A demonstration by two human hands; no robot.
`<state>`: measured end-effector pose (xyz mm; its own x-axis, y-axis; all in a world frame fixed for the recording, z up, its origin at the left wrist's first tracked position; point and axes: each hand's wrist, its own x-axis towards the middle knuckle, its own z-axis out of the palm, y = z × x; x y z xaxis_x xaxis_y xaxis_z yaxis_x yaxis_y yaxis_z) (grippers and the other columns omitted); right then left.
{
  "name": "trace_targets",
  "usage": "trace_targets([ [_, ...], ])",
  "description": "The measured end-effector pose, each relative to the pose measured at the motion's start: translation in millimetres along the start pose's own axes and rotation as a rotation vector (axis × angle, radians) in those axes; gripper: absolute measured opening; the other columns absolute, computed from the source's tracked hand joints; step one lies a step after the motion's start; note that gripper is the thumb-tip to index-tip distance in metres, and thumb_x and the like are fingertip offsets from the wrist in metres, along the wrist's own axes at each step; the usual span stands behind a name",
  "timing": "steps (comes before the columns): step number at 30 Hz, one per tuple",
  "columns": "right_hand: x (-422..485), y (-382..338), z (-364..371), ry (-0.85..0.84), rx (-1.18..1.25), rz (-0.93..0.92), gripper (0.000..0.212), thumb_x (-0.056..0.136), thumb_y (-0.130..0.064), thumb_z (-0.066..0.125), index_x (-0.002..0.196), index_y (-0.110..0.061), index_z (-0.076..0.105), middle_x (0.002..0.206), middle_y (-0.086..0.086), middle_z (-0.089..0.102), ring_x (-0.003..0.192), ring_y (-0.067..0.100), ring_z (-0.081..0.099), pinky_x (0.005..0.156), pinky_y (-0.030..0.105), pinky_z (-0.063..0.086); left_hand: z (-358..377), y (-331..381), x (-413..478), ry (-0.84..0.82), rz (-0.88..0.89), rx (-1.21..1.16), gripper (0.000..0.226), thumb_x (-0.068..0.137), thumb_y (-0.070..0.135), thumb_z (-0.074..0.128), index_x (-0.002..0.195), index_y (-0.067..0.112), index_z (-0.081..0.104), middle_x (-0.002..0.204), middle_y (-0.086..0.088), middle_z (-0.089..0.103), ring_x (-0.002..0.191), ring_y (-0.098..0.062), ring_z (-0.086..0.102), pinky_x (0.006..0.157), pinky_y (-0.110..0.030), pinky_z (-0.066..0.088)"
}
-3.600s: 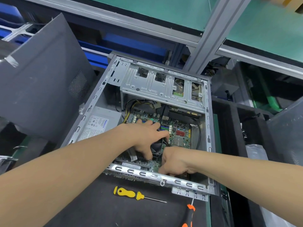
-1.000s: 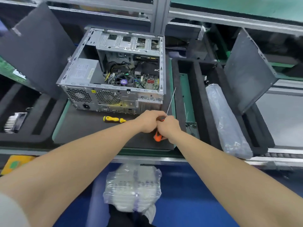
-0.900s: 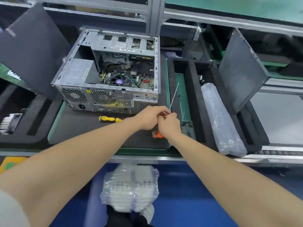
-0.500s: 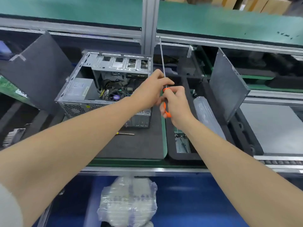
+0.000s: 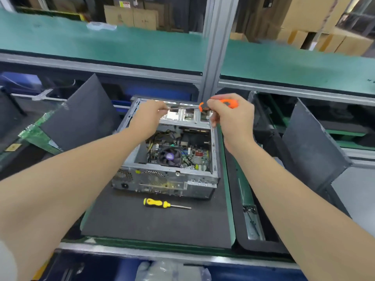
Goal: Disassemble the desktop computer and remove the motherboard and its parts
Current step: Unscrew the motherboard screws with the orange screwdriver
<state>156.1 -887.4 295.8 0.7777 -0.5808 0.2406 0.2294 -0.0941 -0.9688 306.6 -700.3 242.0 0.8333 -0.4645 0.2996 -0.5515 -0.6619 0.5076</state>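
One green circuit board (image 5: 38, 130), far left, at the foot of a dark grey side panel (image 5: 87, 114) that stands leaning.

One left hand (image 5: 149, 116), raised over the far end of the case, fingers curled and pinching the bare metal shaft of the orange screwdriver (image 5: 230, 102).

One desktop case (image 5: 166, 179), open side facing up, resting on a black foam mat (image 5: 152, 224); its perforated rear plate faces the person. Inside, low on the case floor, is the motherboard (image 5: 194, 157), seated, with a round black cooler fan (image 5: 170, 157) on it and bundled cables to the fan's left.

One yellow screwdriver (image 5: 160, 203), lying on the mat just in front of the case, tip pointing right, touched by neither hand.

The orange screwdriver, held roughly level above the case's drive bays, handle to the right.

One right hand (image 5: 231, 120), clenched round that orange handle.

One black foam tray (image 5: 261, 246), right of the mat, with a metal strip (image 5: 250, 222) in its slot.

One second grey panel (image 5: 312, 145), far right, standing tilted.
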Motion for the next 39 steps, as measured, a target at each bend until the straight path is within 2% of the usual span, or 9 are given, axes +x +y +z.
trace_targets([
  [5,46.6,-11.9,71.5,0.048,-0.040,-0.286,0.010,0.087,-0.014,0.075,0.091,-0.008,0.068,0.068,0.019,0.063,0.053,0.025,0.066,0.057,0.032,0.052,-11.3,-52.9,33.5,-0.025,0.058,-0.127,0.011,0.098,0.013,0.068,0.102,0.007,0.077,0.098,-0.007,0.078,0.091,-0.021,0.070,0.085,-0.029,0.051],
  [8,71.3,-17.2,113.3,0.036,-0.226,-0.436,0.011,0.093,-0.023,0.071,0.090,-0.015,0.064,0.071,0.004,0.065,0.067,0.024,0.075,0.064,0.041,0.059,-14.2,-81.4,57.6,-0.062,0.088,-0.230,0.006,0.097,0.012,0.070,0.098,0.013,0.076,0.098,-0.002,0.077,0.091,-0.018,0.071,0.089,-0.039,0.056],
  [11,88.9,-20.9,144.4,0.052,-0.445,-0.541,0.015,0.093,-0.028,0.067,0.088,-0.016,0.061,0.073,0.000,0.064,0.069,0.025,0.071,0.067,0.049,0.057,-9.3,-101.3,76.8,-0.169,0.105,-0.296,0.004,0.097,0.017,0.070,0.095,0.019,0.073,0.094,0.001,0.076,0.084,-0.018,0.072,0.087,-0.043,0.058],
  [16,115.8,-33.0,167.4,0.106,-0.585,-0.627,0.020,0.090,-0.025,0.062,0.084,-0.007,0.056,0.068,0.006,0.058,0.060,0.016,0.061,0.063,0.042,0.053,-3.9,-105.1,97.3,-0.327,0.143,-0.447,0.014,0.095,0.014,0.073,0.086,0.025,0.070,0.087,0.007,0.077,0.081,-0.010,0.074,0.083,-0.039,0.063],
  [25,136.5,-34.1,185.3,0.004,-0.621,-0.614,0.019,0.089,-0.023,0.062,0.084,-0.005,0.056,0.067,0.007,0.056,0.062,0.022,0.061,0.062,0.045,0.054,-5.1,-121.0,109.5,-0.391,0.208,-0.411,0.016,0.097,0.011,0.069,0.085,0.020,0.067,0.085,0.006,0.077,0.081,-0.010,0.075,0.080,-0.033,0.063],
  [31,141.8,-10.9,179.7,-0.094,-0.620,-0.543,0.014,0.087,-0.025,0.065,0.085,-0.012,0.059,0.066,-0.002,0.060,0.063,0.015,0.063,0.065,0.038,0.053,7.3,-123.0,98.5,-0.374,0.221,-0.193,0.026,0.097,0.025,0.069,0.079,0.040,0.058,0.092,0.009,0.075,0.082,-0.003,0.069,0.079,-0.029,0.057],
  [34,148.1,0.0,174.5,-0.243,-0.660,-0.514,0.019,0.087,-0.027,0.069,0.100,-0.020,0.057,0.071,-0.004,0.063,0.066,0.014,0.061,0.062,0.026,0.051,9.2,-121.6,90.2,-0.308,0.130,-0.178,0.011,0.094,0.031,0.072,0.085,0.035,0.066,0.083,0.012,0.072,0.076,-0.002,0.067,0.072,-0.025,0.056],
  [36,151.0,8.2,174.7,-0.383,-0.718,-0.491,0.026,0.087,-0.027,0.069,0.105,-0.027,0.051,0.069,-0.004,0.060,0.064,0.014,0.055,0.057,0.023,0.045,7.6,-120.0,85.3,-0.264,-0.008,-0.222,0.014,0.092,0.030,0.069,0.081,0.022,0.066,0.073,0.004,0.071,0.063,-0.007,0.068,0.061,-0.028,0.058],
  [39,149.5,22.0,180.0,-0.512,-0.803,-0.489,0.021,0.091,-0.025,0.066,0.102,-0.026,0.048,0.069,-0.004,0.059,0.061,0.014,0.051,0.055,0.029,0.043,2.6,-121.1,77.9,-0.414,-0.190,-0.315,0.023,0.090,0.020,0.064,0.072,0.008,0.070,0.063,-0.007,0.073,0.055,-0.020,0.074,0.053,-0.033,0.061],
])
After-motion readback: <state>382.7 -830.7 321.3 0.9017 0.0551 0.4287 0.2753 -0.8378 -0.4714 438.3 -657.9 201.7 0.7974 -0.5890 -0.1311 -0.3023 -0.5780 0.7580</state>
